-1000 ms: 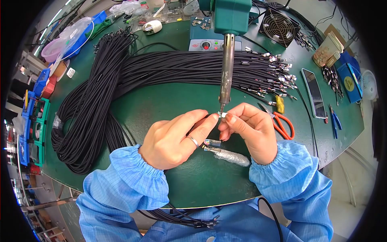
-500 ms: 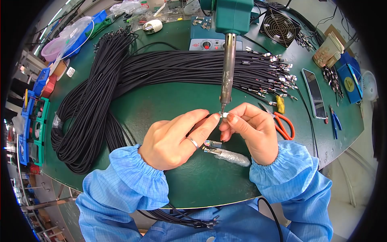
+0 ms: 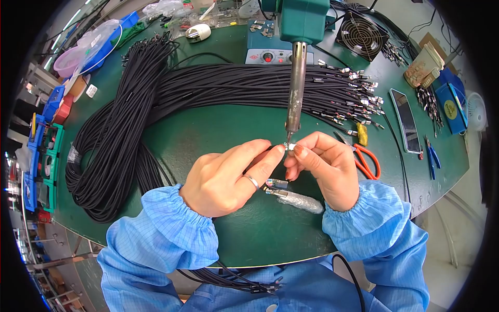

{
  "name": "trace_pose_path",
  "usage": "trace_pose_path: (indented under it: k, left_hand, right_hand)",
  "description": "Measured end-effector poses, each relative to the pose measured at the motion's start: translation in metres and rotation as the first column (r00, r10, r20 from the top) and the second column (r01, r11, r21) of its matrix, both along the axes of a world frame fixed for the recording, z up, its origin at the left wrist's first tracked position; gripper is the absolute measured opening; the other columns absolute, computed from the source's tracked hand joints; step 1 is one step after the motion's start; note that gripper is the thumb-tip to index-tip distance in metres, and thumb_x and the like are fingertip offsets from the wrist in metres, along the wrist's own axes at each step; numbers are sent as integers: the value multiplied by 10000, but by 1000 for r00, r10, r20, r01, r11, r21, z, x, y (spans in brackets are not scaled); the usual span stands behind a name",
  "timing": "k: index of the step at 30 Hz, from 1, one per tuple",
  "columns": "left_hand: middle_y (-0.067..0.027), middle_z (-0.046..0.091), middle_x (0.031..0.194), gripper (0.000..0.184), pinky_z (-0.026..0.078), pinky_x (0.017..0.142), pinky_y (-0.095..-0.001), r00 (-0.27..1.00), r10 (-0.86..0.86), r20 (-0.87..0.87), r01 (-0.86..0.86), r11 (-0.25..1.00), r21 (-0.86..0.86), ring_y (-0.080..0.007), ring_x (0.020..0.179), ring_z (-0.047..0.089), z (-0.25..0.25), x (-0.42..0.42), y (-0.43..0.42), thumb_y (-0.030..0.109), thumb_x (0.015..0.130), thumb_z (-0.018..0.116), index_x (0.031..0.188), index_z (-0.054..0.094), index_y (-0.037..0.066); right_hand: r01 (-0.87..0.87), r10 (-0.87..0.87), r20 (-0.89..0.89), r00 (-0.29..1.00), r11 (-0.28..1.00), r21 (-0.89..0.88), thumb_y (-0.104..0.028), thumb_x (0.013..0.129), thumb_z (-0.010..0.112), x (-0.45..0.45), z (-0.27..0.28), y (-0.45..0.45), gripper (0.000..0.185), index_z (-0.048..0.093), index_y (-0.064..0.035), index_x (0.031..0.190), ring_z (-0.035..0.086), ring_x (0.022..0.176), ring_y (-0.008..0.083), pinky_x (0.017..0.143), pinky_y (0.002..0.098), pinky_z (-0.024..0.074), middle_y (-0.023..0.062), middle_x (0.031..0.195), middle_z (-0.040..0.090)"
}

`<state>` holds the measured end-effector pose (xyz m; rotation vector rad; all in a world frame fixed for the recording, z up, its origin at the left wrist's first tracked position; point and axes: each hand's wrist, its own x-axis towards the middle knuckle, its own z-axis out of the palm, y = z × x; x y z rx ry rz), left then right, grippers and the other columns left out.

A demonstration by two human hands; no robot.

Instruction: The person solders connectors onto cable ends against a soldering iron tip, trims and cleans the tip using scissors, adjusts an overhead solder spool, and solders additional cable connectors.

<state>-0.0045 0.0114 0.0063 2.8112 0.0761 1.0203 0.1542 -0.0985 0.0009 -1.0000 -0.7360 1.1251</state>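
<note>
Both in tight pinch: L hand [image 3: 223,182] & R hand [image 3: 327,169] on sm. connector [image 3: 291,147] at iron tip [image 3: 289,137]

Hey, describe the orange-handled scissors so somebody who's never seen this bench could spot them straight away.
On the green table, find the person's right hand, near the tip of the downward-pointing soldering iron. The scissors lie just right of that hand, short of the phone. Their bright orange looped handles set them apart from the blue-handled pliers farther right.
</note>
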Motion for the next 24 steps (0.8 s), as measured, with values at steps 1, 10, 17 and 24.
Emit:
trace_pose_path:
  k: [1, 10, 17, 24]
  left_hand:
    - [-119, 587, 984, 394, 459, 490, -220, 1000, 2, 1, -2, 1000, 7, -151, 604, 567, 0, 0, 0, -52, 617, 625, 1005, 624, 19]
    - [-121, 588, 923, 298, 446, 442, -212, 999, -16, 51, 13, 998, 66, -148, 602, 572, -3, 2, 3, -36, 632, 630, 929, 633, -7]
    - [-106, 626, 892, 303, 471, 497, -218, 991, -9, 132, 22, 994, -104, -152, 619, 587, -8, 3, 3, -68, 636, 648, 930, 646, 5]
    - [-97, 639, 829, 236, 475, 517, -213, 990, 43, 136, -12, 976, -218, -145, 622, 589, -3, 5, -3, -80, 648, 666, 872, 657, -4]
  right_hand:
    - [0, 0, 2, 1000, 1000, 1, -27, 848, 549, 0, 0, 0, 83, 539, 45, 888, 586, 625, 160, 606, 231, 502, 126, 751, 598]
    - [43, -45, 85, 995, 999, 22, -23, 849, 545, -3, -3, 1, 68, 539, 34, 886, 581, 641, 152, 617, 226, 497, 118, 759, 598]
    - [-3, 4, 77, 997, 1000, -9, -24, 849, 546, 0, -4, 0, 67, 538, 31, 887, 580, 654, 147, 625, 221, 494, 116, 786, 598]
    - [-66, 68, 33, 997, 996, -60, -18, 849, 533, 2, -1, -1, 52, 520, 21, 881, 581, 669, 171, 638, 246, 492, 135, 780, 594]
